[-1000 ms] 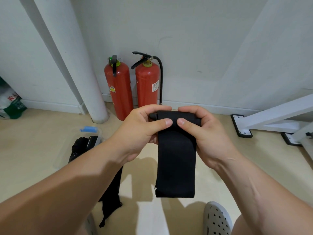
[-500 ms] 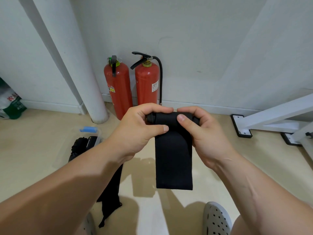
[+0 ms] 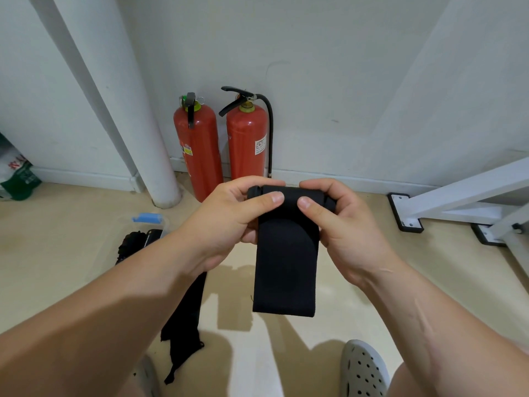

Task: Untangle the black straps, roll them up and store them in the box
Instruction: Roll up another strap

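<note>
1. Black strap (image 3: 286, 267) is held up over the floor (image 3: 71, 267), top end rolled. The tail hangs free, probably so its weight keeps it flat.
2. Left hand (image 3: 229, 222) and right hand (image 3: 343, 224) pinch the rolled top, thumbs pressing on it, likely to wind evenly.
3. Second strap (image 3: 186, 316) lies on the floor, with the box (image 3: 148, 218) beyond it.

The fingers of the left grip (image 3: 229, 222) and the right grip (image 3: 343, 224) cover much of the rolled top of the black strap (image 3: 286, 267), so its number of turns I cannot tell. The left forearm (image 3: 114, 310) hides most of the clear box (image 3: 147, 218) on the floor (image 3: 57, 253) and the upper end of the second strap (image 3: 186, 325). The green and white bag (image 3: 15, 179) is cut by the left edge, the white frame (image 3: 472, 193) by the right one, the grey shoe (image 3: 362, 371) by the bottom, and the extinguisher label (image 3: 260, 144) is too small to read.
</note>
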